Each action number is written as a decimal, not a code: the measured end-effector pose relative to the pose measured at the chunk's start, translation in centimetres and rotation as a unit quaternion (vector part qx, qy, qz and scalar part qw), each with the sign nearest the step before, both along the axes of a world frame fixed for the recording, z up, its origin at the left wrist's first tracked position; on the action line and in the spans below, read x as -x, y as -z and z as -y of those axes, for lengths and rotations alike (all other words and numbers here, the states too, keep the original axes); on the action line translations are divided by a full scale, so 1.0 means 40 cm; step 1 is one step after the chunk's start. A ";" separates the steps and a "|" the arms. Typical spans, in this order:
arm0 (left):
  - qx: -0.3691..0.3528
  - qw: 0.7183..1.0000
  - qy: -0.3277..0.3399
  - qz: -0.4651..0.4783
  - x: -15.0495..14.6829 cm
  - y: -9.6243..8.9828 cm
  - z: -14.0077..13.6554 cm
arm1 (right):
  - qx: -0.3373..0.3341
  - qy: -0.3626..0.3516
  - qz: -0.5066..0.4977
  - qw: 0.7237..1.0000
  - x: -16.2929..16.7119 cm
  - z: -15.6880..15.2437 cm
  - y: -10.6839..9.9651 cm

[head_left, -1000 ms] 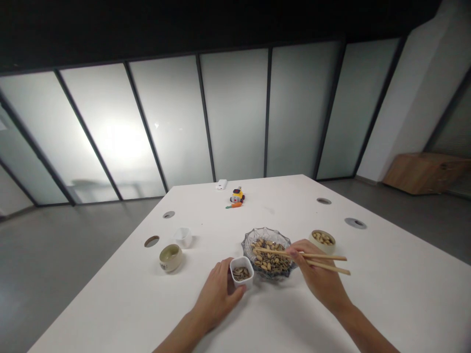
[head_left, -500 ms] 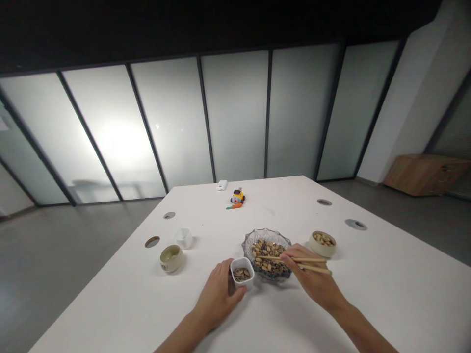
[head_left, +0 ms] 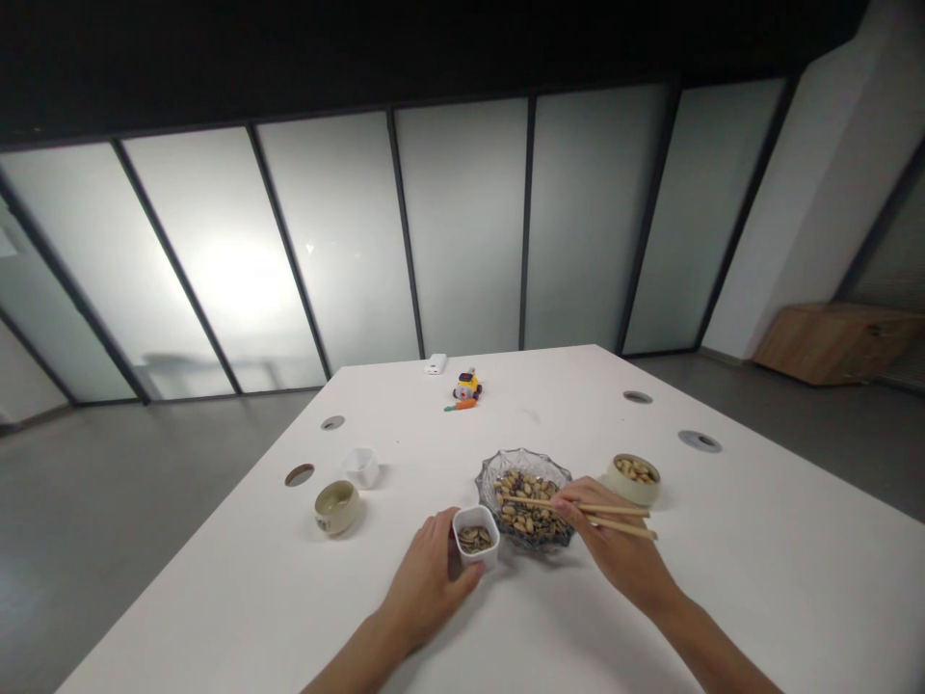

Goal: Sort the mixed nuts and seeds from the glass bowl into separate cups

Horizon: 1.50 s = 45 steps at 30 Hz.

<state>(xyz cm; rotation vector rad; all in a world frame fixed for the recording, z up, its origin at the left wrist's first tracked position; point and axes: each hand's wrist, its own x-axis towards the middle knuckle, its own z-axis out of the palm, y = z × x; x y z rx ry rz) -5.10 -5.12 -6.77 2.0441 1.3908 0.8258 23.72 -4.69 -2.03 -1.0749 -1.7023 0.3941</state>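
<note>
My left hand point(head_left: 432, 576) grips a small white square cup point(head_left: 488, 557) from its left side, thumb at the front. Sunflower seeds point(head_left: 475, 540) lie inside it. Just right of the cup stands a scalloped glass bowl point(head_left: 488, 466) holding a mix of pistachios point(head_left: 526, 487) and sunflower seeds. My right hand point(head_left: 614, 545) is closed around a pair of wooden chopsticks point(head_left: 614, 509), with their tips down in the mix. Whether the tips pinch a seed is too small to tell. Behind that hand sits a cream round bowl point(head_left: 632, 489) with pistachios in it.
On the left are an olive ceramic cup point(head_left: 336, 511) and a translucent white cup point(head_left: 361, 469). Farther back lie a yellow toy truck point(head_left: 468, 386), a toy carrot point(head_left: 461, 406) and a white box-shaped item point(head_left: 436, 364). Cable holes point(head_left: 700, 441) pierce the white table point(head_left: 405, 424).
The chopsticks have shifted slightly, their back ends a little farther right, with the tips still over the glass bowl. My left hand and the white cup have stayed in place.
</note>
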 end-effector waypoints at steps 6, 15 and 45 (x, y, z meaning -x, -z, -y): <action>0.010 1.000 -0.002 -0.006 0.000 -0.002 0.002 | 0.029 -0.018 0.000 0.999 0.006 0.003 0.020; 0.017 1.000 0.001 -0.005 0.000 -0.005 0.003 | -0.002 0.047 -0.048 0.998 -0.014 -0.011 0.004; 0.013 1.000 -0.005 -0.008 -0.001 -0.009 0.005 | 0.027 0.093 0.059 0.994 -0.081 -0.029 -0.016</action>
